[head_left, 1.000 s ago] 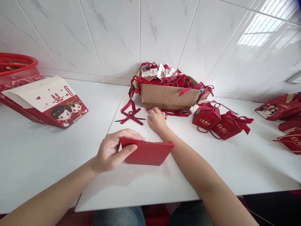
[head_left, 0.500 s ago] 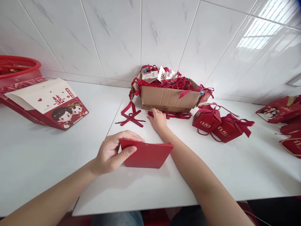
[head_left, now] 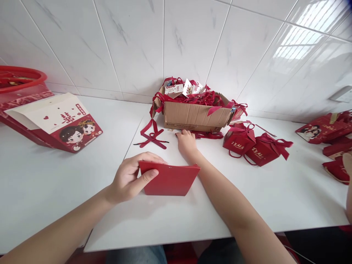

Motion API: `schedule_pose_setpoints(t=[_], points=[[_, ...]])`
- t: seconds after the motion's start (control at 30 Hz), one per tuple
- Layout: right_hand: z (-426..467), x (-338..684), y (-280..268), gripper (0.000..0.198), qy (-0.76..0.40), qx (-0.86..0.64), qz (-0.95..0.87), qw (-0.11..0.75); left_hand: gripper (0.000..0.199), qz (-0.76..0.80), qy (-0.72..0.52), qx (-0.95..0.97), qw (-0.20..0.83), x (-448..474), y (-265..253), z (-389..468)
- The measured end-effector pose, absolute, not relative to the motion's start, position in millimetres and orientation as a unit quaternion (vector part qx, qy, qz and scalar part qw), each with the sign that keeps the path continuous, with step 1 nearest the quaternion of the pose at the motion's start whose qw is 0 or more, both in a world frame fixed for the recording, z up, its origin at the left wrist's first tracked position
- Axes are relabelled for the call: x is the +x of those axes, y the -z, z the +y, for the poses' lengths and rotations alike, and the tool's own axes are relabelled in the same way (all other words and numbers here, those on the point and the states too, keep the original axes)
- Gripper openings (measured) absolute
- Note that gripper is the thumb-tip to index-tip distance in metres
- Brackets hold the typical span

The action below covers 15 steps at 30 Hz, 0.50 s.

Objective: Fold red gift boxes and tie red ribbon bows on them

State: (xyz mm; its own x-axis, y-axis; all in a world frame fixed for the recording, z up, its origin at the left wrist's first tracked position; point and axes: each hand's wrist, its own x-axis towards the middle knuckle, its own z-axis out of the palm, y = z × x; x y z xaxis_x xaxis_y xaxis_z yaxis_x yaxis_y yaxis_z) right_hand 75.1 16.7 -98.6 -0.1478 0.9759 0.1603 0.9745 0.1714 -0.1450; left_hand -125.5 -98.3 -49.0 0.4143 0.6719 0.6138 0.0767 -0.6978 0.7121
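Observation:
My left hand [head_left: 132, 176] grips a plain red paper gift box [head_left: 169, 180] by its left side, thumb on the near face and fingers behind. The box stands upright on the table, its inside hidden from me. My right hand [head_left: 187, 143] reaches past it to the foot of the cardboard box, its fingers curled down on a dark red ribbon [head_left: 209, 135] lying there. The fingertips are partly hidden. Left of that hand lies a looped red ribbon [head_left: 152, 135] with a dark-tipped cord.
The cardboard box [head_left: 198, 115] by the tiled wall overflows with red ribbons and white tags. Two bow-tied red gift boxes [head_left: 260, 149] sit to its right. A cartoon-printed box [head_left: 79, 132] and red basket [head_left: 41, 76] are left. Another person's arm [head_left: 348, 183] enters at the right edge.
My right hand's fingers have curled down further onto the ribbon. The view has shifted slightly, and another person's arm has appeared at the right edge. My left hand keeps its hold.

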Motion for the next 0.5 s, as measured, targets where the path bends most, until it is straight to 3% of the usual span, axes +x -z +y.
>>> schedule_pose_setpoints(t=[0.5], points=[[13.9,82.5,88.4,0.031,-0.038,-0.623,-0.773,0.114,0.015,0.326,-0.492,0.750,0.299,-124.6,53.4,-100.0]])
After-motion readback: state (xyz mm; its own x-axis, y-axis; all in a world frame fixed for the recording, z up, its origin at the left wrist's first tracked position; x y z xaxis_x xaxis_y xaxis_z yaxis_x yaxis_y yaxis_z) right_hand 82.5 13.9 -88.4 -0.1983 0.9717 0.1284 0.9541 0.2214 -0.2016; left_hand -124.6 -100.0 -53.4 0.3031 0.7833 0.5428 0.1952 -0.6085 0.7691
